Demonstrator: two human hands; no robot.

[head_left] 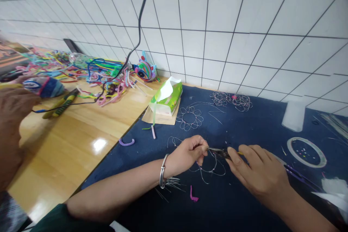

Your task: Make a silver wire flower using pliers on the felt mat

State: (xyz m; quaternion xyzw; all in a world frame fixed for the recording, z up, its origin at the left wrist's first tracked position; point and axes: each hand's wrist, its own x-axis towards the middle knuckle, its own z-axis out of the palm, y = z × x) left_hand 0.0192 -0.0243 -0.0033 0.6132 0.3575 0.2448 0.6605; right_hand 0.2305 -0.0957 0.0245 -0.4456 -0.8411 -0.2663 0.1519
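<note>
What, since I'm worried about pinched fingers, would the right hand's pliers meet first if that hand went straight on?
Most likely the left hand: the pliers in the right hand point straight at it. Depth makes it unclear whether they already touch.

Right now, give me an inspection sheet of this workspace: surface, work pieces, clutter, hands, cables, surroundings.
Surface: dark blue mat beside light wood tabletop.
Work pieces: bent wire piece below the hands; flower-shaped wire ring beyond.
Clutter: purple scrap, tissue pack, heaped colourful stems.
Hands: left hand pinches the wire piece; right hand grips pliers, tips at the left fingertips.
Cables: black cable hangs before the wall, reaching the wood.
Surroundings: white tiled wall; another person's hand, blurred.
</note>
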